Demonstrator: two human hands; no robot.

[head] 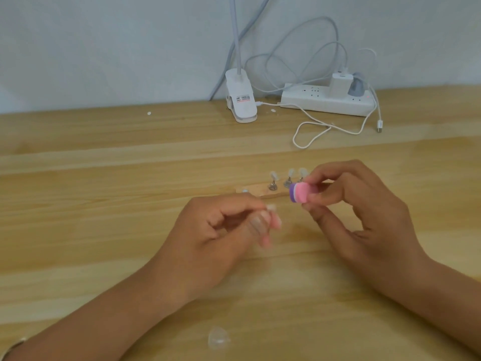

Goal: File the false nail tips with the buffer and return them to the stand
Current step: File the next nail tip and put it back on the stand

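My right hand [354, 204] pinches a small pink and purple buffer block [299, 192] between thumb and fingers, just above the table. My left hand [216, 230] is blurred; its thumb and forefinger pinch a pale false nail tip [270, 207], a little left of and below the buffer. Behind both hands lies the wooden stand [270, 195] with metal holders; three of them carry clear nail tips [273, 175]. Part of the stand is hidden by my hands.
A loose clear nail tip [218, 337] lies on the wooden table [104, 204] near the front edge. At the back stand a white clip lamp [240, 100], a power strip [328, 101] with plugs, and a looped white cable [312, 131].
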